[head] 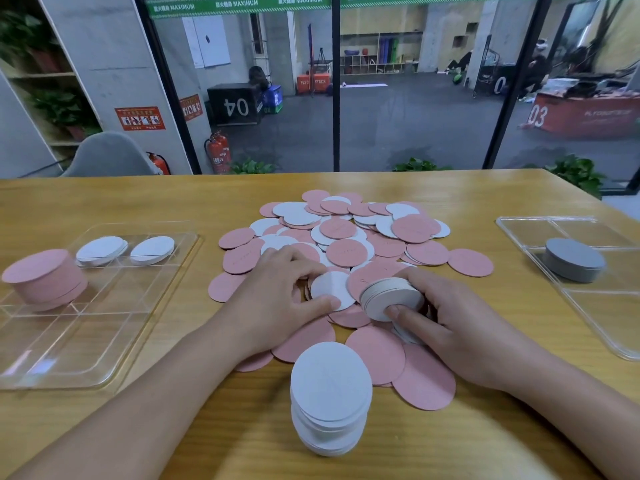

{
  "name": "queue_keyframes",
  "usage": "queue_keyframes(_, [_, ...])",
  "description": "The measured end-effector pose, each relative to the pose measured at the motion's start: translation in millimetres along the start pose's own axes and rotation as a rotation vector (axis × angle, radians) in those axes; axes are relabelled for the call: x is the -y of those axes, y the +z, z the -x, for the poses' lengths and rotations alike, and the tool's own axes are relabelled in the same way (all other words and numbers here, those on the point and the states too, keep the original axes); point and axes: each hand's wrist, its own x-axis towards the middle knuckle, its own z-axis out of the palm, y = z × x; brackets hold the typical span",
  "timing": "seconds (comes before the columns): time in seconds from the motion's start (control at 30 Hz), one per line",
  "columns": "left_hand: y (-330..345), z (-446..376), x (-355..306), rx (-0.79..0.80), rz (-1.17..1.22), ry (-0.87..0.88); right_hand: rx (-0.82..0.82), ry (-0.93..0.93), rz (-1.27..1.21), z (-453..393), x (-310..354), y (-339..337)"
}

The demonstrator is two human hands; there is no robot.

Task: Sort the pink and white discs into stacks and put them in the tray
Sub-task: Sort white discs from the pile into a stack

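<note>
1. a loose heap of pink and white discs [349, 244] is lying in the middle of the wooden table [450, 188]; everything below is being placed against this heap.
2. the left hand [277, 292] is resting on the heap's near edge, its thumb and curled fingers pinching a single white disc [330, 289].
3. the right hand [446, 317] is sitting just right of that, on the same near edge, fingers and thumb clamping round a short white stack [391, 297] tilted on its side.
4. a taller stack of white discs [330, 400] is standing upright on the table nearer the person than the heap, apart from both hands.
5. left of the heap, a clear divided tray [104, 334] is holding a thick pink stack [45, 277] in a far-left compartment and two low white piles [102, 250] in compartments along its far side.
6. right of the heap, a second clear tray [588, 306] is carrying a grey stack [573, 259].
</note>
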Motion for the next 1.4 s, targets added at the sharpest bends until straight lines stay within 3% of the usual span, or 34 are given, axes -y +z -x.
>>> queue_keyframes(0.17, [-0.6,1.0,-5.5,-0.016,0.013,-0.015,-0.001,-0.003,0.005,0.2,1.2,-0.2])
queue_keyframes(0.33, [-6.8,-0.5,-4.9,-0.175,0.422,-0.101,-0.001,0.011,0.009,0.7,-0.6,0.3])
queue_keyframes(0.5, [-13.8,-1.7,-4.9,-0.296,0.644,-0.106,0.001,0.013,0.009,1.5,0.5,-0.7])
queue_keyframes(0.67, [-12.3,0.3,-5.6,-0.258,0.542,-0.029,-0.001,0.008,-0.008,2.1,-0.8,-0.4])
queue_keyframes(1.07, [10.0,5.0,-25.0,-0.021,0.673,0.056,-0.036,0.008,-0.027,-0.3,3.4,-0.5])
queue_keyframes(1.33, [8.6,9.2,-40.0,0.032,0.566,0.083,-0.001,-0.004,0.096,-2.8,10.0,10.0])
queue_keyframes(1.4, [9.1,10.0,-41.1,-0.002,0.444,0.127,0.001,-0.023,0.109,-2.2,12.8,10.6])
